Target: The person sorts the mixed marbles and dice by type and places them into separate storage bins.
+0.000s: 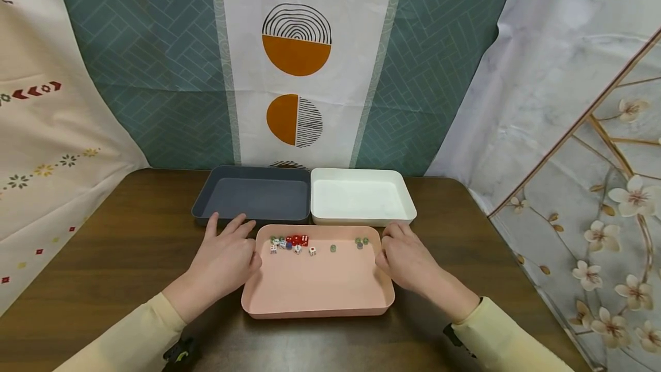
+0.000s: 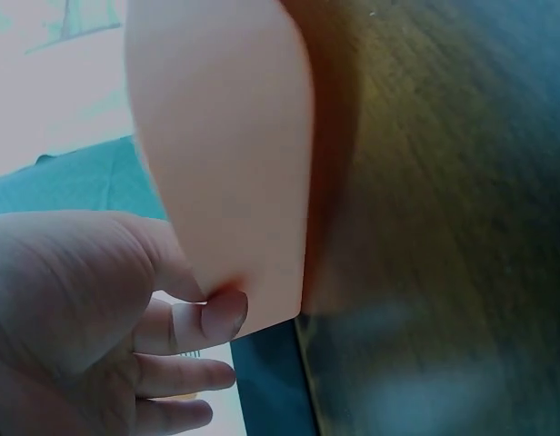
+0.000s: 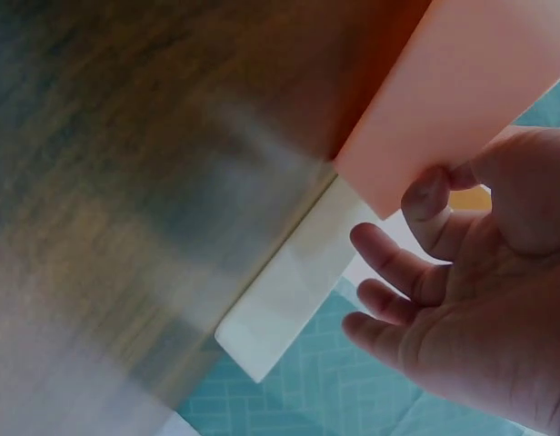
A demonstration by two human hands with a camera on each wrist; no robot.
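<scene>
A pink tray (image 1: 317,280) lies on the table with several small dice along its far side. Among them are red dice (image 1: 296,240), white dice (image 1: 312,251), and green dice (image 1: 333,248). My left hand (image 1: 223,254) pinches the tray's left wall; in the left wrist view an index fingertip (image 2: 225,313) presses the outer face while the other fingers extend loosely. On the opposite side my right hand (image 1: 410,257) pinches the right wall, its index fingertip (image 3: 427,193) against the outside. Both thumbs are partly hidden by the rim.
Behind the pink tray stand a dark grey tray (image 1: 258,194) on the left and a white tray (image 1: 361,195) on the right, side by side. They sit on a brown wooden table (image 1: 129,245), with a patterned curtain (image 1: 170,62) behind.
</scene>
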